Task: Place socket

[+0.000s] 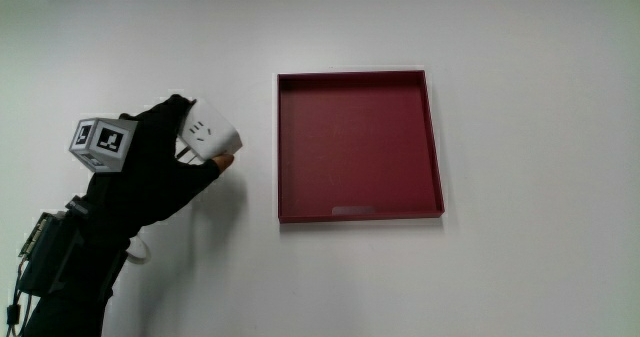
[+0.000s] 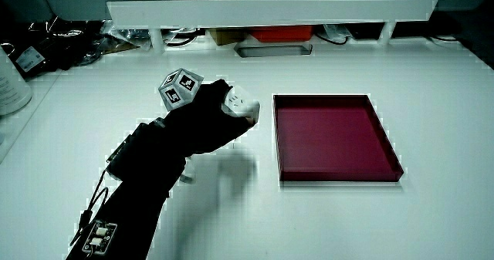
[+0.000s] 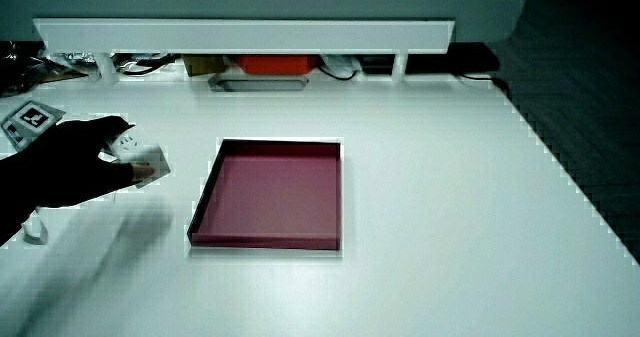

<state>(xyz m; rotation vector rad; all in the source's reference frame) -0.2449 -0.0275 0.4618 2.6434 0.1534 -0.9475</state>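
Main view: the hand (image 1: 165,167) in its black glove is beside the red tray (image 1: 435,147), over bare white table (image 1: 540,97), with the patterned cube (image 1: 102,142) on its back.
Hand state: fingers curled around the socket (image 1: 212,132) — a firm grasp, with a bare fingertip showing just under the socket's edge.
Socket: a small white block with slot marks on its upper face, tilted in the hand and raised off the table (its shadow falls on the surface beneath in a side view (image 2: 235,171)); it is near the tray's rim but not over the tray.
Tray: square, shallow, dark red inside, lying flat on the table with nothing in it.
Side views: both show the hand (image 2: 204,113) holding the socket (image 2: 239,102) beside the tray (image 2: 282,136); the hand (image 3: 70,162), socket (image 3: 135,149) and tray (image 3: 205,197) stand the same way.
Forearm: a dark sleeve (image 1: 70,267) with a small device and thin cables — it runs from the hand toward the person.
Partition: a low white rail (image 2: 270,9) stands at the table's edge farthest from the person, with cluttered items under it.
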